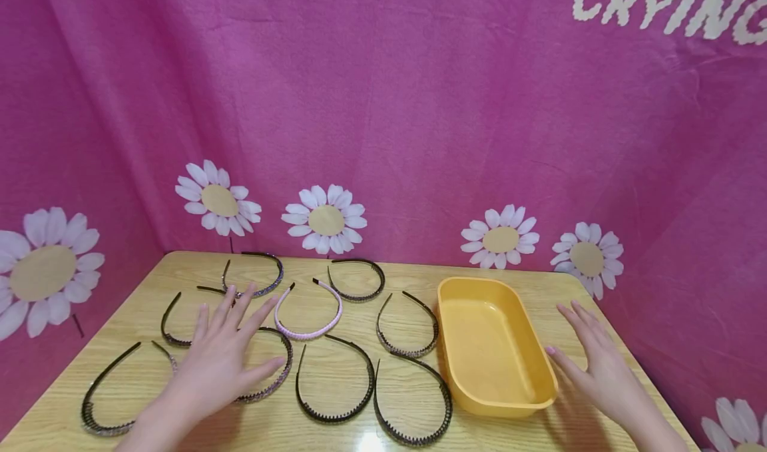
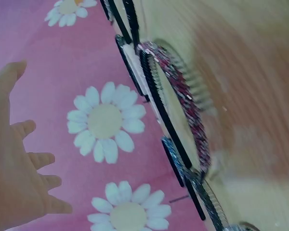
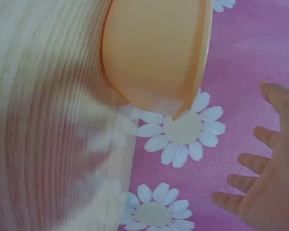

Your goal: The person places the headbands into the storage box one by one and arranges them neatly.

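Observation:
My left hand (image 1: pixel 218 365) hovers with spread fingers over the left group of headbands, hiding parts of a few. In the left wrist view a headband with red and silver sparkle (image 2: pixel 185 98) lies on the table, apart from that hand. Around it are a lilac braided headband (image 1: pixel 308 337), a blue glittery headband (image 1: pixel 272 285) and several dark toothed ones, such as a black headband (image 1: pixel 335 418) near the front. To the right of the yellow plastic tray (image 1: pixel 491 345), my right hand (image 1: pixel 599 365) is held with fingers extended; the right wrist view shows it apart from the tray.
The headbands lie spread over the left and middle of a light wooden table (image 1: pixel 413 279). One dark headband (image 1: pixel 413 354) lies close against the tray's left side. A pink cloth (image 1: pixel 383 119) with daisies hangs behind and at both sides.

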`<action>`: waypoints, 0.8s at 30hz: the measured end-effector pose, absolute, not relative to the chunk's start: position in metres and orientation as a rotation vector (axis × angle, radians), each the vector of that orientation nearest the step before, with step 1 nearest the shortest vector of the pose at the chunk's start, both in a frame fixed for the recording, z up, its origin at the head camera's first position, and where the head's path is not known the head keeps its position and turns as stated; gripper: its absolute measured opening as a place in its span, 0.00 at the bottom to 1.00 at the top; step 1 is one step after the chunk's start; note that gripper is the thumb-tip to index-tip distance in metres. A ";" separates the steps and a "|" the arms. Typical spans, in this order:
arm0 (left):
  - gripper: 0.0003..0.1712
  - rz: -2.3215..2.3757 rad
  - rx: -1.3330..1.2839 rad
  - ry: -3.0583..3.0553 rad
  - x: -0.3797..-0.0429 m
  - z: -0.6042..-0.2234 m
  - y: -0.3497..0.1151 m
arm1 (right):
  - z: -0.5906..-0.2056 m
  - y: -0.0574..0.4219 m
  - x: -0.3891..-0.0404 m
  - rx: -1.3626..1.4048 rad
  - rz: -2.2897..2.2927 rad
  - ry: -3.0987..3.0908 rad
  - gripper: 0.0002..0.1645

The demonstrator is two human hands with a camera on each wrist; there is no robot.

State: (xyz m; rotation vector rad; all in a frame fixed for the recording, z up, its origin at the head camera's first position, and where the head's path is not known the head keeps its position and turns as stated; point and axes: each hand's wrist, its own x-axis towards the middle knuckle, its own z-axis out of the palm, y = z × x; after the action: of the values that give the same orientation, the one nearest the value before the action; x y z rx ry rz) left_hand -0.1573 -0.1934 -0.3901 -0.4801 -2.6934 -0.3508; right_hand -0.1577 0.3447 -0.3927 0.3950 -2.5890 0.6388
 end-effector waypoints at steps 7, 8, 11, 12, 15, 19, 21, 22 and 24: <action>0.50 -0.392 -0.540 -2.642 -0.163 -0.383 -0.174 | -0.393 0.344 -0.171 0.350 0.716 -2.616 0.43; 0.49 -0.394 -0.552 -2.633 -0.163 -0.382 -0.172 | -0.393 0.344 -0.173 0.350 0.725 -2.618 0.43; 0.50 -0.400 -0.587 -2.608 -0.166 -0.381 -0.164 | -0.395 0.344 -0.179 0.363 0.733 -2.616 0.44; 0.50 -0.400 -0.598 -2.605 -0.166 -0.381 -0.161 | -0.396 0.344 -0.181 0.366 0.730 -2.615 0.44; 0.50 -0.409 -0.622 -2.602 -0.168 -0.383 -0.152 | -0.399 0.344 -0.185 0.373 0.742 -2.618 0.43; 0.50 -0.438 -0.663 -2.578 -0.170 -0.385 -0.140 | -0.404 0.346 -0.191 0.376 0.829 -2.623 0.43; 0.50 -0.454 -0.685 -2.560 -0.171 -0.386 -0.135 | -0.407 0.347 -0.195 0.382 0.879 -2.620 0.42; 0.50 -0.465 -0.697 -2.551 -0.171 -0.387 -0.132 | -0.408 0.347 -0.196 0.384 0.899 -2.619 0.42; 0.50 -0.487 -0.719 -2.534 -0.172 -0.389 -0.126 | -0.411 0.348 -0.199 0.392 0.929 -2.618 0.42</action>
State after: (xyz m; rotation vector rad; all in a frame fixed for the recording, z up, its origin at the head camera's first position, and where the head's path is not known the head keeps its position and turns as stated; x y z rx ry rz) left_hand -0.1715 -0.1258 -0.3890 -0.7186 -2.5339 -0.4872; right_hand -0.1985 0.3481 -0.4111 0.3922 -2.6175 0.9295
